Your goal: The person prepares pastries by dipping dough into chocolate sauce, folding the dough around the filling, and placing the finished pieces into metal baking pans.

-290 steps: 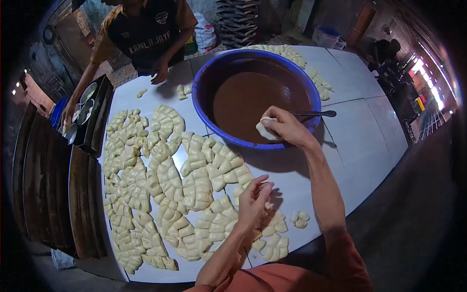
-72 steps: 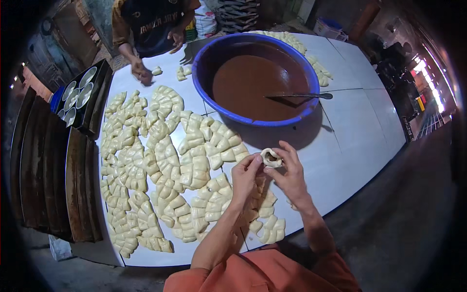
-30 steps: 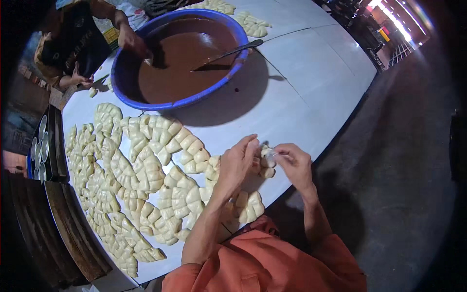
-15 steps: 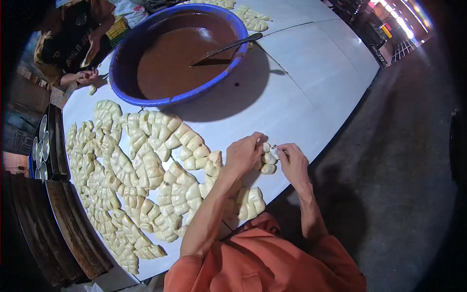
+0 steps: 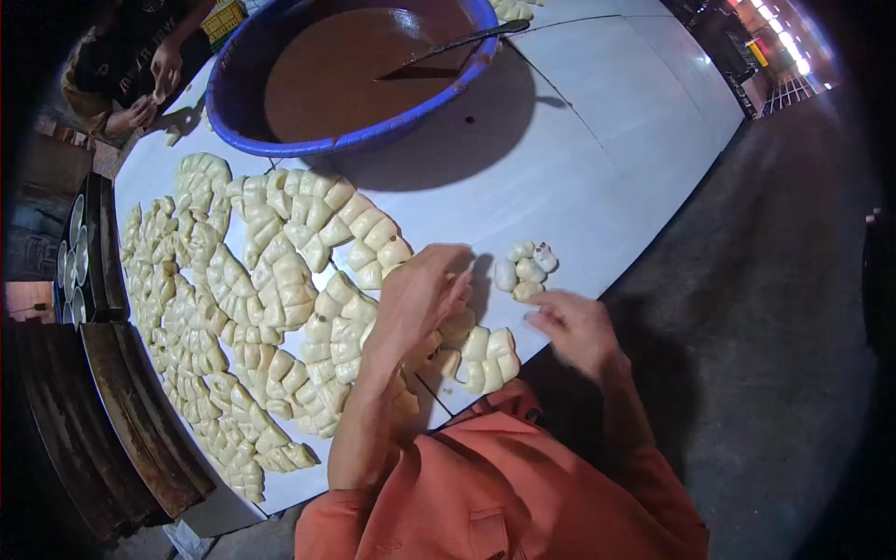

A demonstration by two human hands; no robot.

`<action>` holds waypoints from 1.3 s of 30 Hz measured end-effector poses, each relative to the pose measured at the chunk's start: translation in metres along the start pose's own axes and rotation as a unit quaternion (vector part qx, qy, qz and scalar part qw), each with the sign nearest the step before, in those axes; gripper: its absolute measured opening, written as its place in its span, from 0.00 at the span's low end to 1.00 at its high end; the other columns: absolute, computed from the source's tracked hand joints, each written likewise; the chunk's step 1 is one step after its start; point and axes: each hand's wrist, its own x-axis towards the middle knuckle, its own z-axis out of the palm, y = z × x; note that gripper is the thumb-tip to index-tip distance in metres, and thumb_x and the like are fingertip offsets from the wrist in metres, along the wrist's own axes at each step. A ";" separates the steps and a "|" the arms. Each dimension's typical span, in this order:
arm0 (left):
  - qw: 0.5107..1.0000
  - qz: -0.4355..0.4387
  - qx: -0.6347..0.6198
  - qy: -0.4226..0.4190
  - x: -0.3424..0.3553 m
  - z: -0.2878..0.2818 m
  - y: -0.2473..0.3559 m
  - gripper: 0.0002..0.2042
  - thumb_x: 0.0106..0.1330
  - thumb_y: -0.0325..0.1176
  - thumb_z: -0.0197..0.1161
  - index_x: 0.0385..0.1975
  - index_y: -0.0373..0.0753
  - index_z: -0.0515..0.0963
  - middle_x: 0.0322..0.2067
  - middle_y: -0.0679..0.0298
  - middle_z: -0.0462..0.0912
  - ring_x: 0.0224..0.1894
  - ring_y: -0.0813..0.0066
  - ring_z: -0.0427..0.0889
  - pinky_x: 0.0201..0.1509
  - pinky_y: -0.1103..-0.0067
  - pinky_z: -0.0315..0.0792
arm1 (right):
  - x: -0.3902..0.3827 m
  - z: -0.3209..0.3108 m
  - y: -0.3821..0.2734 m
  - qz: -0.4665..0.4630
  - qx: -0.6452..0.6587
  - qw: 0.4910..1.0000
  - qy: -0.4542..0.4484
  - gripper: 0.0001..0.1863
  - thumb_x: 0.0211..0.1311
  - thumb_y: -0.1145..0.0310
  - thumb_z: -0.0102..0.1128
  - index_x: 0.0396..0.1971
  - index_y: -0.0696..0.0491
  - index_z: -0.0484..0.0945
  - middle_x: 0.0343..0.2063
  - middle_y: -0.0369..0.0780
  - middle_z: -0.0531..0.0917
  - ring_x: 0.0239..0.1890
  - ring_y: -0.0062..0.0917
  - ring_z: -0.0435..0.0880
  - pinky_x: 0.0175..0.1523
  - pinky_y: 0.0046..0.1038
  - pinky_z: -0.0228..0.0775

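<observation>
A white table (image 5: 597, 140) is carrying one large blue basin (image 5: 280, 140) of brown filling, with one long utensil (image 5: 457, 45) resting across its rim. Rows of folded pale dough pieces (image 5: 280, 280) are covering the table's left half, too many to count exactly.

Near the table's front edge a small cluster of four filled dough pieces (image 5: 525, 269) is lying apart from the rows. One piece is showing brown filling at its end.

The left hand (image 5: 420, 299) is hovering over the rows just left of the cluster, fingers curled and gripping nothing visible. The right hand (image 5: 574, 327) is resting at the table edge just below the cluster, fingers loosely open and empty.

Judged by appearance, each piece is light, soft and easily deformed. Hold it gently by the sealed outer edges, never by the filled middle.

At the far left, another person's two hands (image 5: 149, 89) are working dough.
</observation>
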 end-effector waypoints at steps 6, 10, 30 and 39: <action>0.998 0.036 0.028 -0.035 -0.055 0.010 0.010 0.22 0.56 0.38 0.68 0.50 0.40 0.76 0.48 0.58 0.80 0.50 0.60 0.80 0.51 0.67 0.70 | -0.014 0.036 -0.015 -0.230 -0.161 0.957 -0.074 0.13 0.56 0.67 0.65 0.38 0.56 0.76 0.34 0.41 0.78 0.40 0.39 0.79 0.43 0.33 0.74; 0.992 0.058 0.078 -0.082 -0.069 0.033 0.018 0.38 0.50 0.50 0.72 0.62 0.45 0.68 0.59 0.63 0.72 0.63 0.63 0.68 0.65 0.62 0.55 | -0.014 0.035 0.010 -0.029 -0.036 0.985 -0.164 0.09 0.56 0.77 0.60 0.28 0.54 0.67 0.35 0.40 0.79 0.38 0.25 0.81 0.42 0.26 0.73; 0.995 -0.028 -0.058 0.070 -0.057 0.030 0.045 0.37 0.56 0.55 0.68 0.61 0.37 0.69 0.53 0.53 0.76 0.59 0.54 0.72 0.69 0.46 0.40 | 0.005 -0.001 -0.044 0.021 0.409 0.911 -0.053 0.18 0.66 0.75 0.54 0.56 0.59 0.71 0.47 0.39 0.80 0.40 0.22 0.82 0.47 0.27 0.78; 0.909 -0.180 -0.375 0.025 -0.042 -0.005 0.023 0.18 0.65 0.33 0.67 0.52 0.31 0.78 0.43 0.56 0.85 0.45 0.74 0.83 0.48 0.80 0.76 | 0.035 0.026 -0.079 -0.057 0.184 0.981 -0.030 0.10 0.62 0.73 0.64 0.41 0.59 0.77 0.42 0.40 0.81 0.37 0.17 0.81 0.34 0.19 0.75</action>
